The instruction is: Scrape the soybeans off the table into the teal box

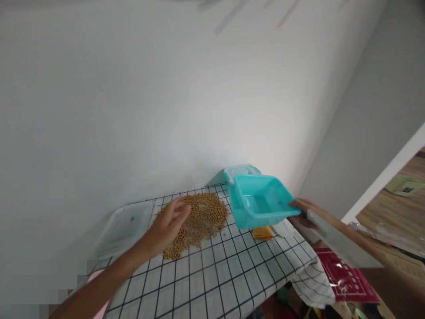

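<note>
My right hand (302, 212) grips the rim of a turquoise plastic bin (262, 201) at its right corner. The bin is tilted with its mouth towards me, raised over the right side of the table, and no contents show in it. My left hand (171, 223) is open, thumb apart from the fingers, over the left part of a spread of small tan dried beans (206, 217), which look like soybeans. Whether its fingers touch the beans I cannot tell. The beans lie loose on a white tablecloth (212, 274) with a black grid.
Left of the beans lies a clear plastic tray or lid (124, 226). Behind the bin stands a turquoise box with a pale lid (242, 170). A folded yellow cloth (262, 233) lies below it. A wall (166, 110) rises behind the table; a red package (345, 274) sits beyond its right edge.
</note>
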`<state>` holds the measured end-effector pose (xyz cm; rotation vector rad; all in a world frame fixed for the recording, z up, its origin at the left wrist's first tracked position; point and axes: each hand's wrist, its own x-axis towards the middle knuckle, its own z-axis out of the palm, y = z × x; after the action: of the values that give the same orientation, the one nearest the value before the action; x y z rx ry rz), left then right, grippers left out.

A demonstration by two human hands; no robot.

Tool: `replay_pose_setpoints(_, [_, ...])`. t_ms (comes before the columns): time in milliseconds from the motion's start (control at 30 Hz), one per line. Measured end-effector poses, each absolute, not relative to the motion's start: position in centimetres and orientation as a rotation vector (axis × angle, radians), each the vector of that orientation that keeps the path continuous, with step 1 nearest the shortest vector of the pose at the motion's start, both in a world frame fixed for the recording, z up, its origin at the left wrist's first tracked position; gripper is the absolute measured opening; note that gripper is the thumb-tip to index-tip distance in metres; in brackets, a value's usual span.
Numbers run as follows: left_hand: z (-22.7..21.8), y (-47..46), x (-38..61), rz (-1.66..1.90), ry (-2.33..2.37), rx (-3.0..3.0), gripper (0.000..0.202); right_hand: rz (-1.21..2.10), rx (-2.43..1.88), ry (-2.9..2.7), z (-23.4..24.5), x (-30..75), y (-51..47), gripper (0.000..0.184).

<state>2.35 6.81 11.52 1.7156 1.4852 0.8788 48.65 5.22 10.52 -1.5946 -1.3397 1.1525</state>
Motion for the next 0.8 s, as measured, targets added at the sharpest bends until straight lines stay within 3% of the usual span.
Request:
replay_pose_setpoints(167, [10.1, 0.0, 6.3, 0.900, 1.410, 1.575, 0.070, 1.470, -1.353, -1.430, 9.7, 39.3, -0.6, 0.033])
replay_pose_setpoints(333, [5.4, -6.3, 1.0, 0.996, 1.735, 1.425, 0.063, 1.729, -1.299, -1.459, 9.3, 34.0, -4.8, 0.043])
replay_pose_setpoints(500, [2.6, -7.8, -2.4, 0.998, 1.781, 1.322, 0.056, 1.869, -1.256, -1.650, 8.8, 32.1, -5.9, 0.040])
replay_pose_setpoints(667, [1.9, -5.9, -4.1, 1.008, 1.737, 1.372, 0.056, 1.526, -1.414, -1.924, 8.7, 35.5, -1.5, 0.058])
replay_pose_setpoints(800, [4.0, -3.5, -5.8, 1.199, 1.727, 1.508, 0.057, 1.291, -1.513, -1.572, 11.0, 40.7, 7.1, 0.062])
